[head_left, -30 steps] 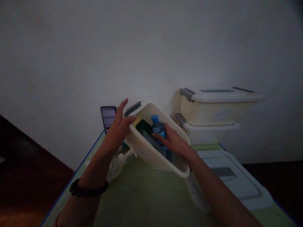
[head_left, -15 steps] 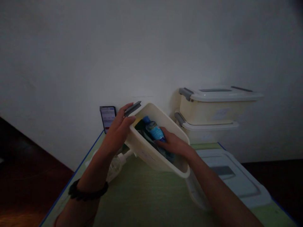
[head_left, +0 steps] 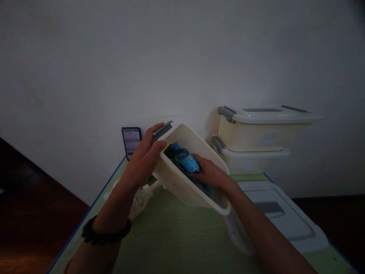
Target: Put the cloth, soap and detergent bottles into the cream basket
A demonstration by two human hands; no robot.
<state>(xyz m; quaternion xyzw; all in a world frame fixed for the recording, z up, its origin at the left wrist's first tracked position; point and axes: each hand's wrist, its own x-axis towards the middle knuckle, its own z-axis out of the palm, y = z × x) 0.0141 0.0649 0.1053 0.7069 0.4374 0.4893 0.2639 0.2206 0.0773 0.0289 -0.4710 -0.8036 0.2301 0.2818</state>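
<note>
My left hand grips the far-left end of a cream plastic storage box, next to its grey latch. The box is tilted, its open top facing me. Inside it, my right hand is closed around a small clear bottle with a blue cap and blue label. Dark green and yellow items lie around the bottle, partly hidden by it and the box wall. Below my left forearm, a clear pump bottle lies on its side on the table.
A phone leans against the wall at the table's far-left corner. Two lidded boxes are stacked at the back right. A loose lid lies on the green table, and a clear container sits below my right forearm.
The bottle has turned slightly in my right hand, its label showing more. Both hands and the box keep nearly the same position; the whole view has shifted slightly.
</note>
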